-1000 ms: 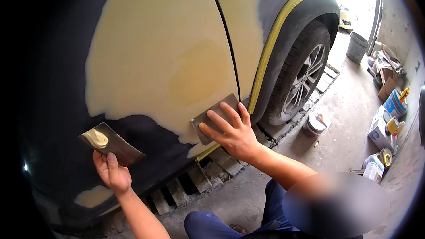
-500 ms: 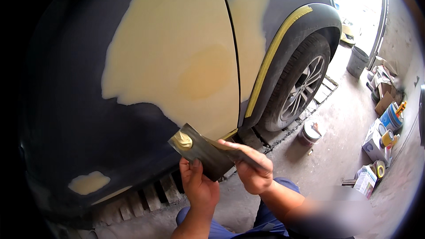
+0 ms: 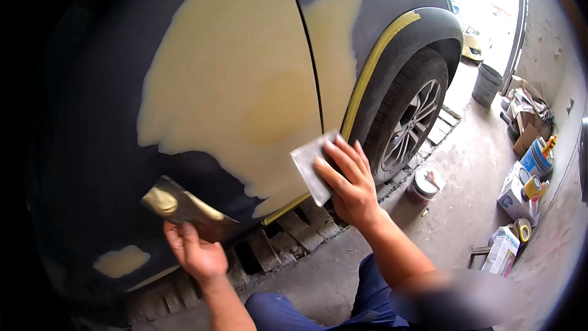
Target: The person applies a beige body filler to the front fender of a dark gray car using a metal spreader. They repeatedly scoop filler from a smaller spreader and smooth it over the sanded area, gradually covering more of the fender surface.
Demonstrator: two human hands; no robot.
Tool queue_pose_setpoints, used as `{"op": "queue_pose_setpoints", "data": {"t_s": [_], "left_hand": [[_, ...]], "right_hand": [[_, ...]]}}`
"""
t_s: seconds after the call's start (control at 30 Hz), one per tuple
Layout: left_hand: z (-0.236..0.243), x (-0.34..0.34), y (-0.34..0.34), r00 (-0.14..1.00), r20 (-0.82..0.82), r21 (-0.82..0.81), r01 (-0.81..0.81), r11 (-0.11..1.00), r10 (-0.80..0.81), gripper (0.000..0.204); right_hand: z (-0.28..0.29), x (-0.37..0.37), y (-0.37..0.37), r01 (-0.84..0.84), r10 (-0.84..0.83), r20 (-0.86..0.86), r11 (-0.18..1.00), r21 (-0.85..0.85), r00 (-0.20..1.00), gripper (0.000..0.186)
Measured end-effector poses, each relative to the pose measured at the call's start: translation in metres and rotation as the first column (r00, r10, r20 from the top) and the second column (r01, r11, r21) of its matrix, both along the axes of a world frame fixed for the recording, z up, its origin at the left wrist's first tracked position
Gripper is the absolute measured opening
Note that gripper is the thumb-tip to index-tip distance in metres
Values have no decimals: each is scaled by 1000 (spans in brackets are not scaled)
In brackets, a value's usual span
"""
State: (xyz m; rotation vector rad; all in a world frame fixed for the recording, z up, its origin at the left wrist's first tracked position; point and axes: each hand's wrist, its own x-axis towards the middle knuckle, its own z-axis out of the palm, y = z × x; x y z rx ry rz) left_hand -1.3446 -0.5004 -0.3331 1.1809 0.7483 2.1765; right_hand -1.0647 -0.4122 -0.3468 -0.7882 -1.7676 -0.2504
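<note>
Right hand [image 3: 349, 187] presses a thin, stiff spreader blade [image 3: 313, 165] flat against the car door's [image 3: 92, 116] lower edge, fingers spread on its back; left hand [image 3: 197, 252] pinches a filler-loaded palette [image 3: 184, 207] by its near edge, likely light, messy.

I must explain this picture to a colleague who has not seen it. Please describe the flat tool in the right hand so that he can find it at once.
Start at the dark car door with its large pale yellow filler patch. At the patch's lower right edge, near the front wheel, the right hand presses a thin, light grey, rectangular spreader. Unlike the dark board in the left hand, it carries no filler blob.
</note>
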Motion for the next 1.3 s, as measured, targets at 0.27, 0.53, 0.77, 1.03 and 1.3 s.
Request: {"op": "queue_pose_setpoints", "data": {"t_s": [0.27,0.53,0.77,1.03,1.3], "left_hand": [[5,-76,25,984,-168,29,-53,998,58,36],[-10,-96,32,960,-263,82,-72,994,91,39],[-16,-97,33,968,-247,110,-22,994,48,43],[-15,-100,32,960,-267,92,-58,994,81,41],[-11,-83,30,978,-208,42,-20,999,28,40]], "right_hand": [[75,-30,69,109,-147,70,915,387,987,51],[59,-42,78,165,-185,38,939,303,982,49],[26,-40,75,218,-233,24,940,263,972,45],[-8,-45,67,221,-229,17,955,199,973,44],[-42,-46,29,111,-109,51,994,-21,993,51]]}}
